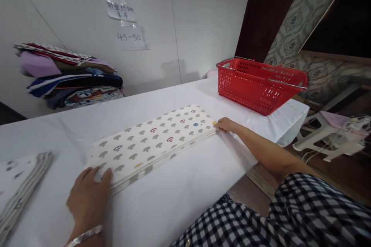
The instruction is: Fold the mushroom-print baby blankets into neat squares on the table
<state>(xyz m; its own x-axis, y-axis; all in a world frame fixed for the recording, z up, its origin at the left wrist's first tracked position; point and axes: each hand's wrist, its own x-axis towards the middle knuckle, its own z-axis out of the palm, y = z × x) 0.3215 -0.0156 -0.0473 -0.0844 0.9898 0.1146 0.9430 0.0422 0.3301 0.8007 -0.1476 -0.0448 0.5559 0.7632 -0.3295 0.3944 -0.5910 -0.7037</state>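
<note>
A long folded white cloth (pixel 156 135) printed with grey mushroom shapes and a few coloured ones lies flat on the table, its layers stacked along the near edge. My left hand (pixel 89 193) rests on its left end near the corner, thumb and fingers apart. At the right end, my right hand (pixel 227 124) is closed, pinching the near corner between thumb and fingers. Another folded cloth (pixel 23 177), white with dark spots, lies at the left, partly out of view.
The table has a white cover (pixel 174 204). A red plastic basket (pixel 257 88) with metal handles stands at the back right. Behind the table's left side rises a pile of folded fabrics (pixel 72 77). Paper notes (pixel 130 38) hang on the wall. A white stool (pixel 324 131) stands right.
</note>
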